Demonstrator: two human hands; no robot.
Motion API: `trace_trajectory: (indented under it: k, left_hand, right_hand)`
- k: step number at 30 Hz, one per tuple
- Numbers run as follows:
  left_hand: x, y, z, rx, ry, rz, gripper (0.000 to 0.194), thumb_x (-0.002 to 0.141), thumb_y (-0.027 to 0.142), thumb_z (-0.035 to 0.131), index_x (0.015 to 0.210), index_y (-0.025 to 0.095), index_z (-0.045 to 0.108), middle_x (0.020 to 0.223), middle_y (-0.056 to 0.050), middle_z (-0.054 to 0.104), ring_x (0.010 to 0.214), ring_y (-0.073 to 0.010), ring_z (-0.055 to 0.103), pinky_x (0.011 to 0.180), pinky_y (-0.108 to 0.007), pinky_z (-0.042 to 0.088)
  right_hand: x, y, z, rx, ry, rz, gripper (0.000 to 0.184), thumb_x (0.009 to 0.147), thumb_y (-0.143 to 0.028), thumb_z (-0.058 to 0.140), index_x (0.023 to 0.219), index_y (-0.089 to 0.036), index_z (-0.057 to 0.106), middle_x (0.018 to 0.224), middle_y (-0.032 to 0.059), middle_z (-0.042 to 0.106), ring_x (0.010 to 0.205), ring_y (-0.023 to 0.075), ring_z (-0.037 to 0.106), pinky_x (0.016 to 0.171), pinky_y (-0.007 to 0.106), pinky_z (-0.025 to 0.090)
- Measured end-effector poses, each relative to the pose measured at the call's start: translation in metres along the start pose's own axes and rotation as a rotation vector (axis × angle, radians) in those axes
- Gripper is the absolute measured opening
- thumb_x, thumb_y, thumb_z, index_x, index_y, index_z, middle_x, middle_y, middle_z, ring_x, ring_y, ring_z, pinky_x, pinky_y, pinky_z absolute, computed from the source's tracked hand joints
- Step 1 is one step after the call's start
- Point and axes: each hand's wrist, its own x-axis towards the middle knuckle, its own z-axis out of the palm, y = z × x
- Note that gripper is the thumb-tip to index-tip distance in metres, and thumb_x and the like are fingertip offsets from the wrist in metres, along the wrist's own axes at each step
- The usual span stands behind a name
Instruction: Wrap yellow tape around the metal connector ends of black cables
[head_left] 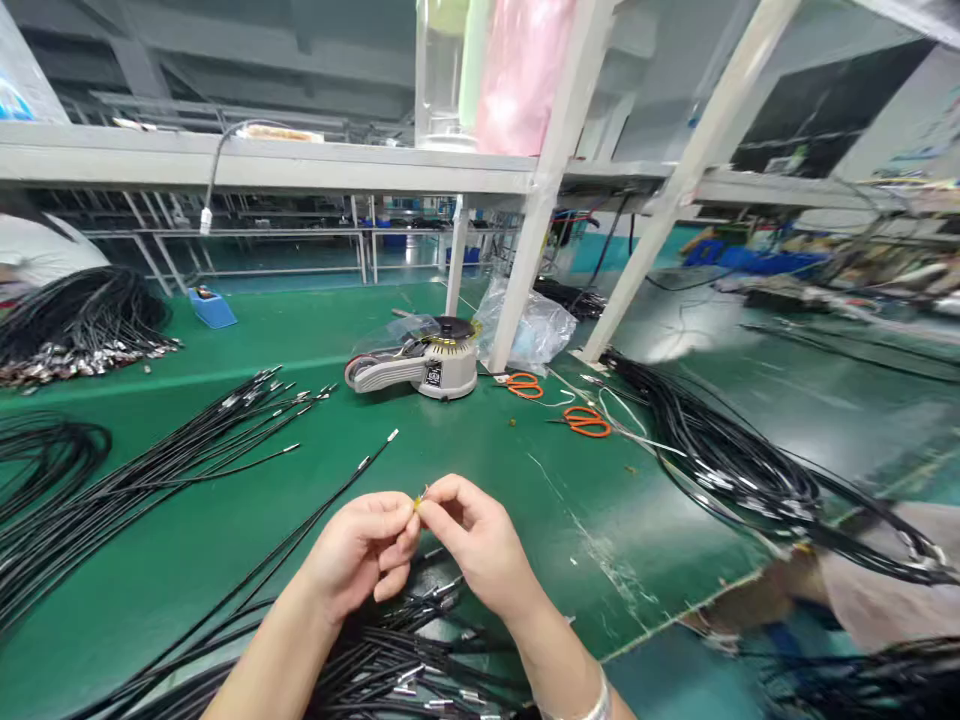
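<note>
My left hand (pixel 365 553) and my right hand (pixel 474 540) meet fingertip to fingertip above the green table (pixel 225 520). Between the fingertips both pinch a small yellowish piece (pixel 418 500), too small to name. Right below my hands lies a pile of black cables with metal ends (pixel 397 660). Two single black cables (pixel 330 510) run from under my left hand toward the upper right.
A fanned bundle of black cables (pixel 172 450) lies to the left, another heap (pixel 82 320) far left. A tape dispenser (pixel 424 365) stands ahead, two orange scissors (pixel 585 420) to its right. A thick cable bundle (pixel 735 470) runs along the right edge. White frame posts (pixel 540 190) rise behind.
</note>
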Motion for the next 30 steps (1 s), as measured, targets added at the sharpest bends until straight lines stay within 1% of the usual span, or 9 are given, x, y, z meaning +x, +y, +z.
trace_trajectory:
  k: [3,5,9,11,14,17,21,26,30]
  left_hand:
    - [-0.003,-0.002,0.0,-0.01,-0.053,-0.064,0.022,0.074,0.022,0.06,0.057,0.01,0.055,0.044,0.004,0.04,0.03,-0.0017,0.028,0.024,-0.013,0.03]
    - [-0.004,-0.003,0.0,-0.013,-0.089,-0.114,0.021,0.071,0.023,0.062,0.057,0.009,0.055,0.043,0.004,0.04,0.029,-0.0016,0.026,0.023,-0.014,0.028]
    - [-0.005,-0.002,0.002,0.035,-0.156,-0.198,0.023,0.066,0.028,0.066,0.058,0.01,0.055,0.044,0.005,0.039,0.029,-0.0009,0.023,0.022,-0.015,0.026]
    - [-0.007,-0.001,0.006,0.16,-0.105,-0.151,0.024,0.069,0.031,0.064,0.061,0.01,0.055,0.046,0.006,0.039,0.03,-0.001,0.024,0.025,-0.015,0.026]
    - [-0.01,0.001,0.016,0.505,0.078,-0.002,0.024,0.075,0.033,0.06,0.066,0.012,0.054,0.051,0.006,0.041,0.032,-0.0017,0.033,0.03,-0.014,0.026]
    - [-0.011,-0.001,0.027,0.794,0.197,0.063,0.023,0.079,0.036,0.054,0.07,0.015,0.051,0.055,0.008,0.038,0.035,-0.0026,0.036,0.034,-0.016,0.028]
    - [-0.01,-0.005,0.035,0.993,0.201,0.071,0.021,0.083,0.037,0.047,0.081,0.017,0.054,0.061,0.007,0.042,0.041,-0.0051,0.039,0.04,-0.018,0.033]
    - [-0.008,-0.007,0.041,1.166,0.21,0.212,0.024,0.082,0.031,0.047,0.064,0.016,0.053,0.059,0.005,0.043,0.053,-0.0084,0.044,0.051,-0.02,0.036]
    - [-0.007,-0.009,0.047,1.292,0.204,0.298,0.025,0.082,0.027,0.047,0.06,0.016,0.054,0.061,0.004,0.046,0.06,-0.0098,0.045,0.057,-0.02,0.036]
  right_hand:
    - [-0.004,-0.005,-0.006,0.016,-0.061,-0.049,0.003,0.077,-0.022,0.062,0.077,-0.019,0.06,0.072,-0.0016,0.056,0.067,0.0119,0.053,0.064,0.024,0.044]
    - [-0.005,-0.007,-0.009,0.016,-0.122,-0.123,0.003,0.077,-0.021,0.063,0.079,-0.02,0.063,0.074,-0.0008,0.056,0.069,0.0124,0.053,0.065,0.024,0.044]
    - [-0.002,-0.007,-0.018,0.02,-0.216,-0.263,0.003,0.076,-0.021,0.066,0.074,-0.021,0.068,0.072,0.0004,0.056,0.071,0.0138,0.053,0.069,0.027,0.043]
    - [-0.001,-0.008,-0.026,0.025,-0.242,-0.215,0.004,0.076,-0.022,0.066,0.078,-0.021,0.069,0.076,0.0012,0.058,0.073,0.0141,0.054,0.069,0.027,0.043]
    - [-0.002,-0.014,-0.038,0.014,-0.28,-0.046,0.011,0.076,-0.025,0.065,0.085,-0.019,0.068,0.081,0.0019,0.059,0.075,0.0142,0.055,0.069,0.027,0.044]
    - [-0.005,-0.021,-0.043,-0.064,-0.21,0.073,0.01,0.076,-0.027,0.064,0.074,-0.017,0.066,0.069,-0.001,0.058,0.066,0.0124,0.053,0.064,0.025,0.043]
    - [-0.011,-0.026,-0.04,-0.146,-0.123,0.13,0.013,0.074,-0.027,0.064,0.067,-0.016,0.064,0.062,-0.002,0.057,0.061,0.0118,0.05,0.06,0.024,0.041]
    - [-0.018,-0.027,-0.041,-0.113,-0.116,0.161,0.013,0.073,-0.028,0.063,0.068,-0.016,0.064,0.062,-0.0019,0.058,0.06,0.0116,0.05,0.059,0.024,0.04]
    - [-0.022,-0.028,-0.048,-0.178,-0.127,0.165,0.012,0.073,-0.025,0.063,0.066,-0.015,0.063,0.062,-0.002,0.057,0.059,0.0111,0.049,0.058,0.023,0.039]
